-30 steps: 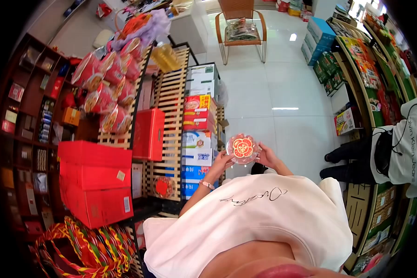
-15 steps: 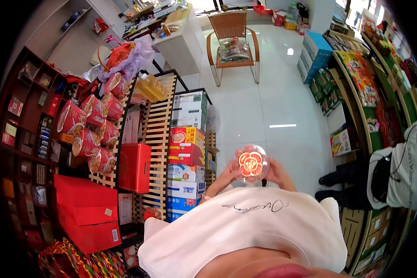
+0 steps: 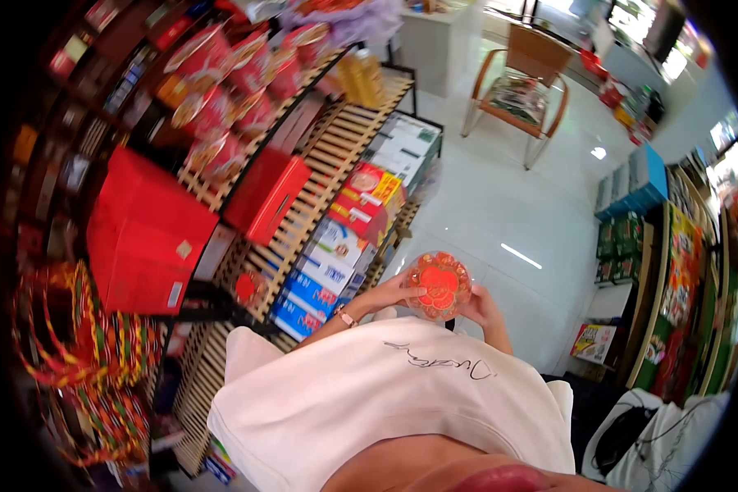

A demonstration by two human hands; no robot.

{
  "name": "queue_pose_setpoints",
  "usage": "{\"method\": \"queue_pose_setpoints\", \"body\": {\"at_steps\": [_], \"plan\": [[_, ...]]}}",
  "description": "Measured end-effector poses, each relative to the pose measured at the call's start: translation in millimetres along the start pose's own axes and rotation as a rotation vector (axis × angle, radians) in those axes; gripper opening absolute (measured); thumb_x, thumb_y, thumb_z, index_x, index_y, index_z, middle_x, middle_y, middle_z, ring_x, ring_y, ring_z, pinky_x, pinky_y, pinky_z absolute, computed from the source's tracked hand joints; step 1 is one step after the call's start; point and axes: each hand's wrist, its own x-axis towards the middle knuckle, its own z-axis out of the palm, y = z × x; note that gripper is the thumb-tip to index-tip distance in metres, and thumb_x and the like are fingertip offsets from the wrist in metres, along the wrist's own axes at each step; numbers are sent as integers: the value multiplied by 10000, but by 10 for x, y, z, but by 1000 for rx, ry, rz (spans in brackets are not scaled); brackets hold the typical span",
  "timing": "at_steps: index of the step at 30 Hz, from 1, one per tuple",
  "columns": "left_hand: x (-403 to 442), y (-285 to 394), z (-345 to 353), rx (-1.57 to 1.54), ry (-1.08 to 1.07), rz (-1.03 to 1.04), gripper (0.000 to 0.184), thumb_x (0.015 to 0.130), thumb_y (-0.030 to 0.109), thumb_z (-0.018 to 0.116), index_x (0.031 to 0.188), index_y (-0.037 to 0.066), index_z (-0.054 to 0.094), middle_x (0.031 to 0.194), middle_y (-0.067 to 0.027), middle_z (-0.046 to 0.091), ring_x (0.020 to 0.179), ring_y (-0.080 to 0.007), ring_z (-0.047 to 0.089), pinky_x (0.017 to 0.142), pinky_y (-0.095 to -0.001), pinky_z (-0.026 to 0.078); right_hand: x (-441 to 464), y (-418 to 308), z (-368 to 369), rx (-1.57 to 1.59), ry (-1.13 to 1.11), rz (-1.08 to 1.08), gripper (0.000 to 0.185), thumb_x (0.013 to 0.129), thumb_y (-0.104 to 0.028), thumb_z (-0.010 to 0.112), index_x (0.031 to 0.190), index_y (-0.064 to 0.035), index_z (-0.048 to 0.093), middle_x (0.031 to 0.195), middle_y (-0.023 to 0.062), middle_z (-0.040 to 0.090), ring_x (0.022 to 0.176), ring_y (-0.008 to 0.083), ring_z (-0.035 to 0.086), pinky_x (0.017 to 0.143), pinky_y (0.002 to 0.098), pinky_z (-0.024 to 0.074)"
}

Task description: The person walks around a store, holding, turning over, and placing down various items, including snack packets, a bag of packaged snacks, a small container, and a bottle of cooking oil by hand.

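A round clear container [image 3: 439, 285] with a red flower-shaped label and reddish contents is held in front of my chest. My left hand [image 3: 394, 290] grips its left side, the thumb lying over the rim. On the right side my right hand [image 3: 482, 307] holds the edge, its fingers partly hidden behind the container. A similar round container [image 3: 248, 289] sits on the slatted shelf [image 3: 324, 148] to the left.
Stacked cartons [image 3: 336, 246], red boxes [image 3: 143, 234] and red cup-shaped packs [image 3: 213, 107] are on the left. A chair [image 3: 525, 86] stands ahead. At the lower right is another person's pale top [image 3: 652, 443], near stocked shelves [image 3: 681, 271].
The view has turned, so the room appears tilted and the shelf reaches further right. Both hands still hold the container, whose label now shows without the bright glare.
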Motion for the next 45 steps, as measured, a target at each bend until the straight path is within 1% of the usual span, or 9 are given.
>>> {"method": "queue_pose_setpoints", "body": {"at_steps": [7, 11, 14, 24, 29, 37, 40, 42, 45], "plan": [[-903, -310, -230, -475, 228, 82, 568, 767, 258, 628, 1215, 63, 336, 1034, -59, 514, 813, -128, 562, 721, -276, 493, 537, 385, 518, 30, 18, 201, 590, 818, -353, 504, 1282, -72, 270, 1278, 100, 362, 1156, 239, 379, 948, 422, 335], [-1412, -533, -405, -529, 550, 284, 443, 814, 188, 565, 1186, 65, 357, 1025, -64, 523, 863, -146, 569, 723, -280, 497, 1065, 822, 747, -56, 19, 226, 389, 873, -290, 438, 1185, -61, 392, 1167, 74, 474, 1055, 186, 470, 905, 348, 388], [-1668, -967, -676, -644, 611, 381, 383, 835, 165, 526, 1173, 72, 371, 1029, -59, 525, 887, -153, 563, 743, -299, 495, 1421, 1108, 879, -295, 8, 269, 280, 867, -278, 462, 1065, -81, 483, 1053, 36, 539, 924, 125, 527, 796, 287, 443], [-2697, -1278, -1110, -931, 815, 614, 395, 843, 232, 517, 1190, 110, 372, 1143, -60, 473, 1015, -188, 502, 846, -309, 440, 1966, 2296, 1770, -536, 46, 392, 439, 781, -259, 600, 1150, -99, 425, 985, 21, 549, 868, 134, 533, 691, 272, 452], [-2916, -1701, -1465, -1020, 946, 692, 434, 833, 245, 532, 1189, 64, 363, 1160, -83, 460, 1074, -221, 453, 928, -340, 378, 2442, 2768, 1799, -720, -118, 423, 499, 758, -213, 615, 1190, -92, 397, 967, 53, 555, 852, 146, 536, 685, 259, 434], [-2726, -1856, -2491, -1283, 902, 772, 364, 804, 248, 575, 1092, 63, 452, 1040, -86, 523, 977, -234, 494, 921, -359, 377, 3490, 3234, 1702, -821, -99, 489, 419, 740, -286, 618, 1107, -139, 482, 886, -17, 548, 721, 105, 516, 610, 239, 406], [-2739, -1909, -2950, -1262, 1062, 674, 277, 813, 238, 563, 1012, 58, 493, 1004, -84, 538, 940, -224, 510, 904, -357, 393, 4018, 3637, 1420, -981, -38, 372, 402, 766, -250, 584, 1129, -128, 459, 856, 12, 549, 623, 122, 531, 503, 222, 408], [-2720, -1809, -3071, -1298, 1211, 605, 206, 812, 217, 566, 928, 57, 507, 836, -68, 552, 841, -203, 535, 869, -342, 430, 4320, 3959, 1261, -1200, 57, 203, 398, 785, -224, 554, 1149, -118, 434, 835, 46, 549, 581, 140, 538, 463, 241, 426], [-2695, -1849, -3216, -1301, 1286, 579, 176, 833, 223, 532, 900, 61, 514, 790, -57, 563, 800, -192, 544, 829, -332, 454, 4038, 3685, 1944, -1008, 125, 417, 391, 804, -186, 509, 1172, -115, 398, 842, 96, 547, 601, 173, 561, 475, 309, 482]]}}
